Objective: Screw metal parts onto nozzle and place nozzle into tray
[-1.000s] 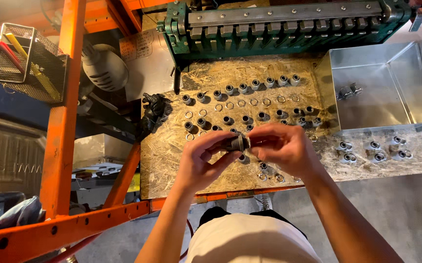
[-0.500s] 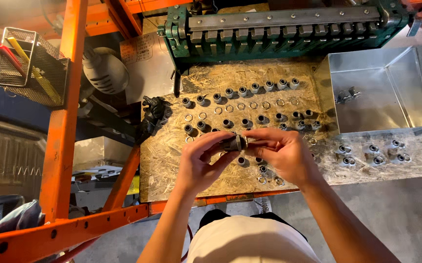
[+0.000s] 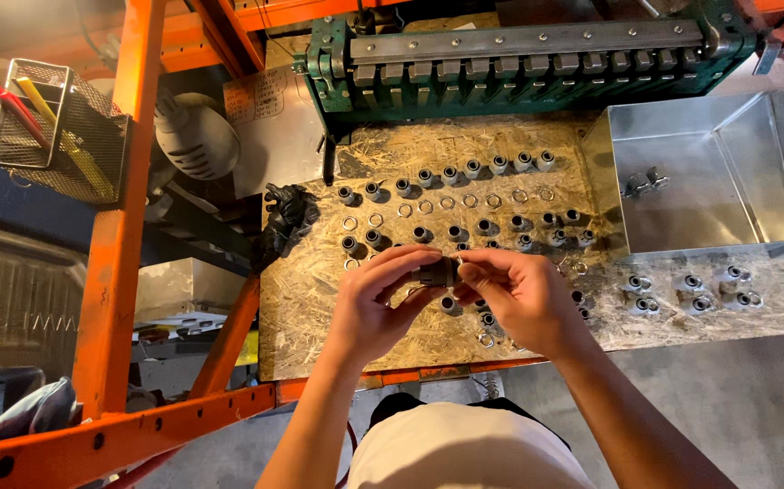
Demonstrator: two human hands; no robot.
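Barely anything has moved since a second ago, both hands are still bunched together over the front middle of the worktop (image 3: 319, 326), maybe shifted a touch to the left. Left hand (image 3: 375, 303) has its fingers curled around a small dark fitting (image 3: 440, 270), and the right hand (image 3: 514, 294) pinches the other end of it with thumb and fingertips, so the piece sits held between the two, just above the board.

Right under and behind the hands there are rows of similar fittings (image 3: 464, 195) standing on the chipboard, with a line of loose metal rings (image 3: 428, 206) between the rows. Over by the right edge sits a cluster of shinier finished pieces (image 3: 691, 292), and behind those a metal tray (image 3: 727, 154) with one part in it. Along the back edge runs a green machine (image 3: 519, 63). Off the left edge hangs a wire basket (image 3: 52, 136) with pencils.
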